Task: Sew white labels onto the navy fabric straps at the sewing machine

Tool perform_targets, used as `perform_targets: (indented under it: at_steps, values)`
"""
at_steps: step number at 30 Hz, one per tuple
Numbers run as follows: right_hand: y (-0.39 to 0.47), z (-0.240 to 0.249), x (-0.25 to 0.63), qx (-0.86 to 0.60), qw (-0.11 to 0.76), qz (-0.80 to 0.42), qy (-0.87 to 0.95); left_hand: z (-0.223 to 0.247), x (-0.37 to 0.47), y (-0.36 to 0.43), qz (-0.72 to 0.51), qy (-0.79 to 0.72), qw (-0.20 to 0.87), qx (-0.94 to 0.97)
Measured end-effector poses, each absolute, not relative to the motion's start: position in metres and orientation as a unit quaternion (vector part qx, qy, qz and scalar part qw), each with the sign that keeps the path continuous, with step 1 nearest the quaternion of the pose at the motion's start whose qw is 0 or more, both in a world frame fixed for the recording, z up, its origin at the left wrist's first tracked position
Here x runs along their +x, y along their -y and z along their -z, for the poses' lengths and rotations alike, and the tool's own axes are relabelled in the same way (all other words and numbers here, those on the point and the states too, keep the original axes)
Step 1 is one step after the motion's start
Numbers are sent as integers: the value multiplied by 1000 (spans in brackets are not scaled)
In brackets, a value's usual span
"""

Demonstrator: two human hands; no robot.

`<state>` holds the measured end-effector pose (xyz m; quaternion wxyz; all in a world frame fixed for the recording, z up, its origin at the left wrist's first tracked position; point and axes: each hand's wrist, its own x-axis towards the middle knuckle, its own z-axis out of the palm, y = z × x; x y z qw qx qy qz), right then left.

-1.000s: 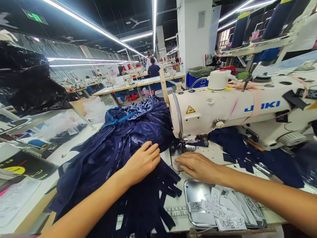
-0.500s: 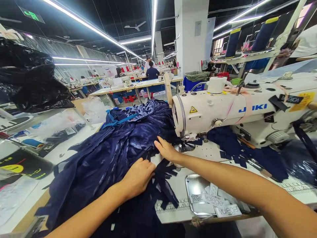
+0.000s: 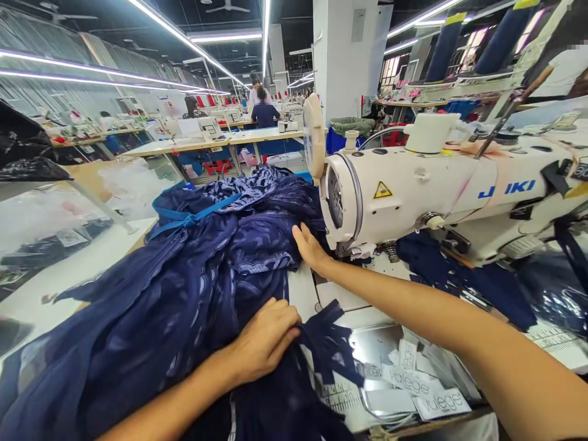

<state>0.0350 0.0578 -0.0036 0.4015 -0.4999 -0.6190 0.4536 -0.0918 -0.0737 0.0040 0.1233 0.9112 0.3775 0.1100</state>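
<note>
My left hand (image 3: 267,335) is closed on navy fabric at the near side of a large pile of navy lace-trimmed garments (image 3: 193,282). Cut-ended navy strips (image 3: 331,343) stick out to the right of its fingers, over the table edge. Farther forward, my right hand (image 3: 312,250) lies with fingers stretched against the pile's right flank, just left of the sewing machine's head (image 3: 340,202). Part of its fingers is hidden by the hand itself. A blue strap (image 3: 197,214) lies across the pile's far side.
A metal tray (image 3: 376,343) of white labels (image 3: 411,380) sits beneath my right forearm. More navy fabric (image 3: 422,257) lies under the machine arm. Thread cones (image 3: 445,49) stand at upper right. People sit at tables (image 3: 184,147) beyond. A black plastic bag (image 3: 27,147) is at left.
My right hand has slid forward along the pile, uncovering the machine bed by it. My left hand has shifted slightly right and nearer, with the strips moving right. The view has shifted too.
</note>
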Motion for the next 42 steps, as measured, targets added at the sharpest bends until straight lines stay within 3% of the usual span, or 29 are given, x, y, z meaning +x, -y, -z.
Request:
perform_targets:
  at_steps: [3,9,14,20,26,29,35,39,42]
  values:
    - [-51,4,40,-477,401,-456,635,-2,-94,65,-140,-364,68,918]
    - [-10,2,73,-454,320,-435,709,-1,-108,85,-221,-336,-43,915]
    - [19,1,108,-421,239,-427,764,-24,-115,97,-113,-317,-154,929]
    - [30,4,131,-372,190,-385,823,-43,-108,103,10,-312,-173,934]
    - [54,-9,126,-252,97,-194,943,-65,-67,89,-114,-404,-164,893]
    - [77,-16,119,-203,53,-145,967,-63,-28,63,-158,-426,-120,883]
    - [97,-29,144,-135,57,-161,976,-11,22,27,-216,-453,101,859]
    - [75,-37,204,-243,138,-224,933,7,5,24,-252,-473,254,805]
    - [57,-33,244,-356,188,-183,897,3,-10,22,-275,-509,338,742]
